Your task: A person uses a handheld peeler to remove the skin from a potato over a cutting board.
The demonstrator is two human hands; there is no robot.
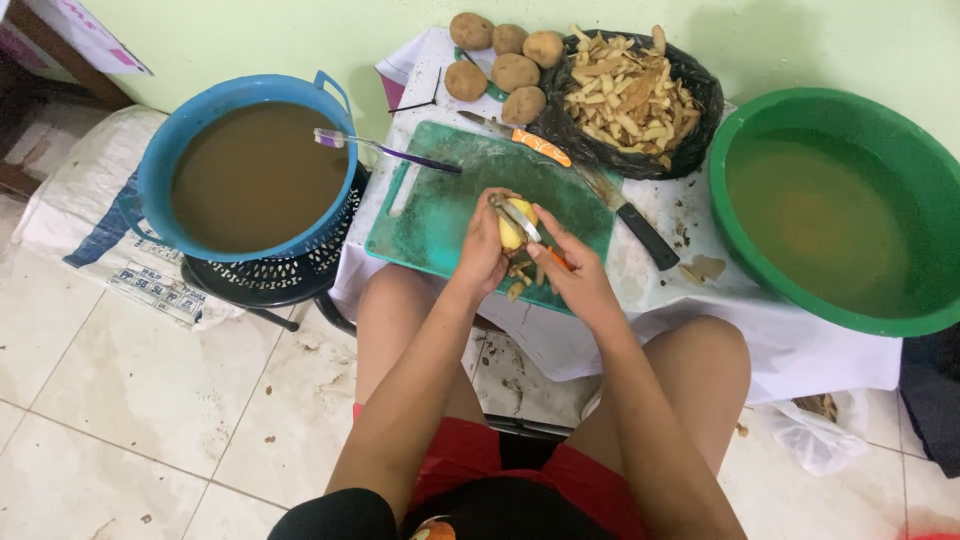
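Left hand point(484, 248) wrapped around a half-peeled potato point(511, 232), held over the near edge of the cutting board point(440, 205). Right hand point(572, 268) clamps the peeler point(527, 226). We judge the wet potato could slip; blade nicks left fingers.

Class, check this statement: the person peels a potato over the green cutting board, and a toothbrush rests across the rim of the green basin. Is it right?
Not quite. The head view shows the toothbrush resting across the rim of the blue basin, not the green basin. The potato is indeed being peeled over the green cutting board.
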